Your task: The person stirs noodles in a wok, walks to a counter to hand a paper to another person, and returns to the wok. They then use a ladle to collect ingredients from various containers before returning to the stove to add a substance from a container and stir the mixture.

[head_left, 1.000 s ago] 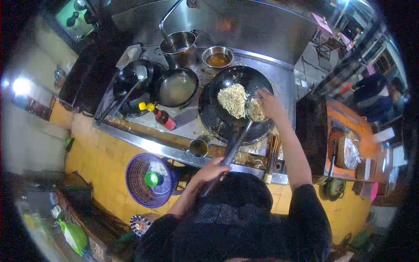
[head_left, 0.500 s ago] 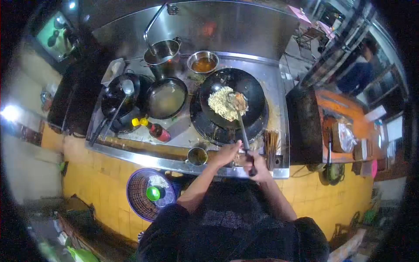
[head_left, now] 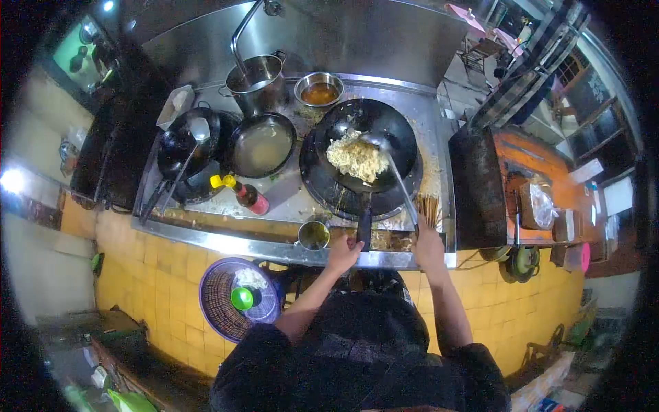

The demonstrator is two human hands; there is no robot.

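Note:
My right hand point(head_left: 428, 250) is closed around the dark grip of a long-handled wok spatula point(head_left: 403, 184). Its blurred metal head rests in the black wok point(head_left: 395, 127), at the right side of a heap of pale noodles point(head_left: 357, 161) with a brownish patch on top. At the lower end of the wok's black handle point(head_left: 366, 220) is my left hand point(head_left: 344, 255), its fingers curled against the handle from the left; some fingers are hidden. Just left of that hand stands a small metal cup point(head_left: 314, 235) with dark liquid.
Left on the stove are a pan of liquid point(head_left: 263, 147), a second wok point(head_left: 185, 144) holding a ladle, and a yellow-capped sauce bottle point(head_left: 252, 197). A tall pot point(head_left: 255, 86) and a bowl of orange-brown liquid point(head_left: 319, 89) stand behind. A purple basket point(head_left: 223, 319) sits below.
My right hand has swung right with the spatula, whose head has moved to the noodles' right side. My left hand has shifted left and nearer me, uncovering the wok handle.

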